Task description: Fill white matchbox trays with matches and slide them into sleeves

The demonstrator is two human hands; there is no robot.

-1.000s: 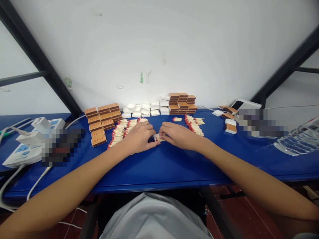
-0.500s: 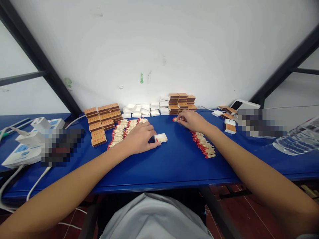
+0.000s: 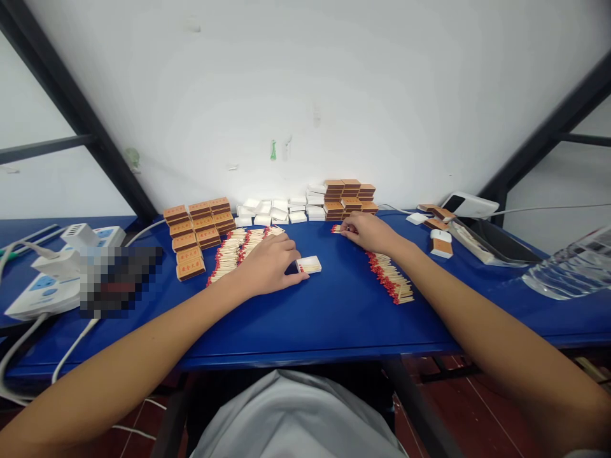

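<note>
My left hand (image 3: 273, 262) rests on the blue table with thumb and fingers closed around the left end of a small white matchbox tray (image 3: 312, 262). A few red-tipped matches lie in that tray. Behind and left of this hand spreads a pile of matches (image 3: 228, 256), partly covered by it. My right hand (image 3: 361, 229) pinches at the far end of the right-hand row of matches (image 3: 389, 278), with red match heads showing at its fingertips. Its palm and wrist hide the middle of that row.
Stacked brown matchboxes (image 3: 191, 242) stand at the left, with more brown boxes (image 3: 351, 200) against the wall. White trays (image 3: 272, 212) sit between them. A power strip (image 3: 33, 296) and a phone lie left; loose boxes (image 3: 440, 245) and a plastic bottle (image 3: 568, 267) lie right.
Both hands keep nearly the same places, the left on the tray and the right at the matches. The view has shifted very slightly.
</note>
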